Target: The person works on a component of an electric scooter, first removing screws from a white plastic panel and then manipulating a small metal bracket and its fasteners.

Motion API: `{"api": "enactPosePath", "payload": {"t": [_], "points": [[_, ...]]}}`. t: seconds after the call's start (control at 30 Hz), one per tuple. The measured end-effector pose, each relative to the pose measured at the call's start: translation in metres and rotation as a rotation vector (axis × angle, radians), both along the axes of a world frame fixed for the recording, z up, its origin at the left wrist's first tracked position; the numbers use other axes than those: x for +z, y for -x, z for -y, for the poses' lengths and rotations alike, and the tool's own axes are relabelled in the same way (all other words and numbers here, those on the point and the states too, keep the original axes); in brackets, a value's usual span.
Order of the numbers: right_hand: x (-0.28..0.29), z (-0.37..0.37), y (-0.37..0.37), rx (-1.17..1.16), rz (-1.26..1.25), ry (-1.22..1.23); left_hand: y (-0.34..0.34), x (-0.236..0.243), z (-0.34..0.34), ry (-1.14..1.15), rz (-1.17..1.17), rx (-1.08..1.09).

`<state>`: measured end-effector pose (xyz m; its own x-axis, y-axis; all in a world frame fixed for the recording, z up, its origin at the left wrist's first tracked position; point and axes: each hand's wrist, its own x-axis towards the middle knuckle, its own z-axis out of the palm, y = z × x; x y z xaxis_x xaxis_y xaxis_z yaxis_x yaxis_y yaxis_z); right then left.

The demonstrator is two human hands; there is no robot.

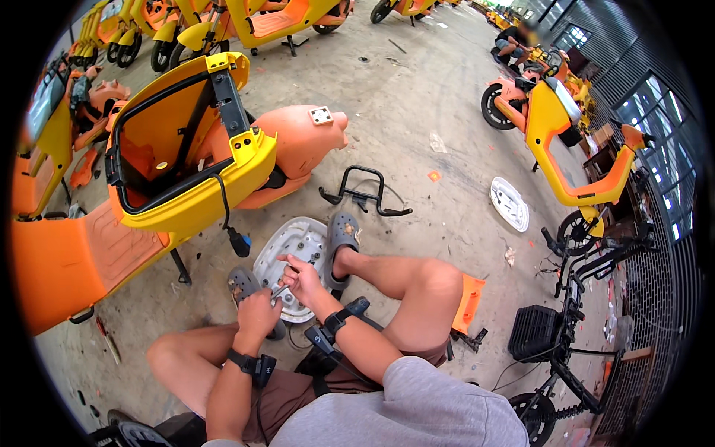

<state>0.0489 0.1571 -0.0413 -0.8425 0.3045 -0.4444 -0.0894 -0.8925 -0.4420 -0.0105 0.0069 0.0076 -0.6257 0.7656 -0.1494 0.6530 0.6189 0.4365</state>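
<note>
I sit with my hands over a white plastic moulded piece (276,244) lying on the floor between my feet, with small hardware on it. My left hand (259,313) is closed on a small silver metal tool (279,291), perhaps a wrench. My right hand (299,283) is just beside it at the tool's upper end, fingers curled and one finger partly raised; whether it grips the tool too is unclear. A black metal bracket (363,184) lies beyond my right foot. A yellow-and-orange scooter body (194,208) with an open top and a hanging cable stands at my left.
A bare black scooter frame (562,343) stands at my right, near an orange plastic piece (469,302). A white shell (510,203) lies farther right, below another scooter (549,138). More scooters (264,18) line the back, and a person (509,48) squats at back right.
</note>
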Motion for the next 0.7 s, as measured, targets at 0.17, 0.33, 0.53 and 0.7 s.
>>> {"api": "enactPosePath", "payload": {"t": [0.17, 0.33, 0.53, 0.7], "points": [[-0.003, -0.004, 0.002, -0.034, 0.009, -0.021, 0.006, 0.006, -0.005, -0.057, 0.034, -0.062], [-0.003, -0.005, 0.003, -0.052, 0.036, -0.025, 0.013, 0.06, 0.017, -0.214, 0.158, -0.094], [-0.014, -0.009, 0.009, -0.067, 0.014, -0.061, -0.02, 0.227, 0.064, -1.168, 0.025, -0.089], [-0.001, -0.016, -0.001, -0.108, 0.059, -0.074, -0.042, 0.285, 0.071, -1.543, -0.078, -0.688]]}}
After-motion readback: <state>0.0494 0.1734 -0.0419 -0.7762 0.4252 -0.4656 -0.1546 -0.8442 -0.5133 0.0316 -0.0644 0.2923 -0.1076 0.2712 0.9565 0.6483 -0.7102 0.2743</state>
